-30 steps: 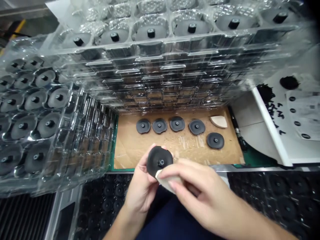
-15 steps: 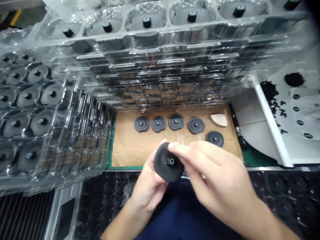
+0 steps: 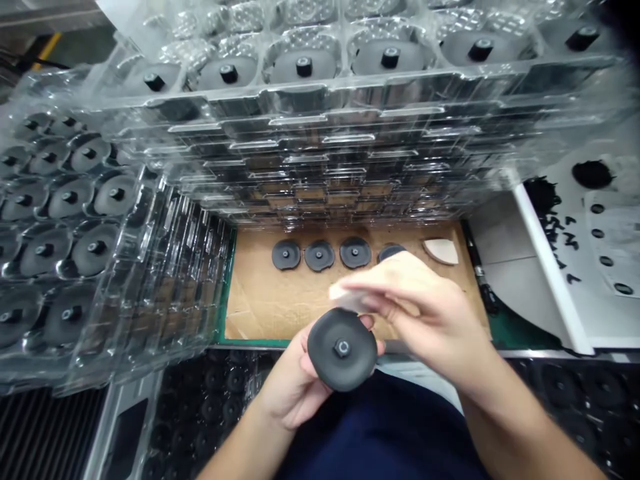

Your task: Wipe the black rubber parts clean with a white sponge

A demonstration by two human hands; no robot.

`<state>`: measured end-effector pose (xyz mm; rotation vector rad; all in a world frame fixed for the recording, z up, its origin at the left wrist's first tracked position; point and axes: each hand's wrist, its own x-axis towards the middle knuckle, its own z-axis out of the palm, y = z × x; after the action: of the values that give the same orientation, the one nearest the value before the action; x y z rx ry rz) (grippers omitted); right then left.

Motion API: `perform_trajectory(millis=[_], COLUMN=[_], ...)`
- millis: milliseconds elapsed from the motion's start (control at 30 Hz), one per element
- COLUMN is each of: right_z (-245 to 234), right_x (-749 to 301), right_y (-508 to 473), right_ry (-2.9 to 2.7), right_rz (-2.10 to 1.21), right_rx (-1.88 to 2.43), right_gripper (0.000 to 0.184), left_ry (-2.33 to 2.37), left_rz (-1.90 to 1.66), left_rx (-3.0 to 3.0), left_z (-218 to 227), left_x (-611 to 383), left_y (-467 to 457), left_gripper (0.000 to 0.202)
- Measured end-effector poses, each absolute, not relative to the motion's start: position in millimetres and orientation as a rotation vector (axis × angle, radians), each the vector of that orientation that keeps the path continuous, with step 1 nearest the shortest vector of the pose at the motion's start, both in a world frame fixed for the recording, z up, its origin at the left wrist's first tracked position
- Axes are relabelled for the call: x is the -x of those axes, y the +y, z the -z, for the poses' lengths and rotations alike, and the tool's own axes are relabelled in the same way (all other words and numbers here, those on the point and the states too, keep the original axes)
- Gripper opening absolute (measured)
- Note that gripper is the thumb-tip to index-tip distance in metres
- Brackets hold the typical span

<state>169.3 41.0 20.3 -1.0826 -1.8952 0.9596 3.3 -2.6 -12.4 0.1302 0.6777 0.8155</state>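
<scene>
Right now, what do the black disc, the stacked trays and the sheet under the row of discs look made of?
The black disc in the left hand looks like moulded rubber or plastic: matte, no glare; can't tell which. The stacked trays look like clear thermoformed plastic: see-through, glossy highlights. The sheet looks like brown cardboard: dull, scuffed, with creases.

Stacked plastic trays (image 3: 320,100) rise behind and left of cardboard (image 3: 260,307) bearing perhaps four discs (image 3: 319,255).

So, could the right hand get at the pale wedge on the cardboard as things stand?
Probably yes: the right hand is close to the pale wedge, nothing lies between them, though its fingers pinch a pale scrap.
</scene>
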Motion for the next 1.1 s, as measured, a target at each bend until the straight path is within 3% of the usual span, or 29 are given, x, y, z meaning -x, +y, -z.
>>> perform_trajectory(millis=[100,267,500,633,767,900,1000,1100], right_z=[21.0,90.4,109.1,93.6,32.0,-22.7,-31.5,-29.2], right_x=[-177.2,-172.3,-164.2,-171.8,-162.4,-139.7,-131.4,-129.4], right_y=[36.8,7.1,-22.0,0.7,16.1,9.2,9.9,15.2], right_ry=[-1.675,-1.713,-1.773,-1.770,-1.729,-1.921,-2.080,-2.050], right_rz=[-1.067,-1.069,-0.952,-0.891,-0.786,-0.788,-0.996,-0.806], right_rx=[1.498,1.717,1.835,1.792,1.624,1.150,1.098,1.151], right_gripper=[0.026,0.028,0.037,0.031,0.026,0.024,0.021,0.023], left_ry=[0.519,0.515,0.544,0.600,0.694,0.814,0.858,0.831], left_rz=[-0.856,-0.886,-0.908,-0.947,-1.001,-1.046,-1.058,-1.020], left_rx=[-0.063,-0.023,0.008,0.008,-0.036,-0.120,-0.143,-0.175], left_z=[14.1,18.8,24.4,23.3,20.8,18.7,18.6,16.7], left_x=[2.4,6.2,8.4,5.6,-0.1,-2.4,-2.7,-4.4], left_y=[-2.0,-1.4,-2.2,-3.8,-7.3,-9.8,-10.5,-10.9], left_gripper=[0.042,0.045,0.051,0.050,0.055,0.053,0.049,0.044])
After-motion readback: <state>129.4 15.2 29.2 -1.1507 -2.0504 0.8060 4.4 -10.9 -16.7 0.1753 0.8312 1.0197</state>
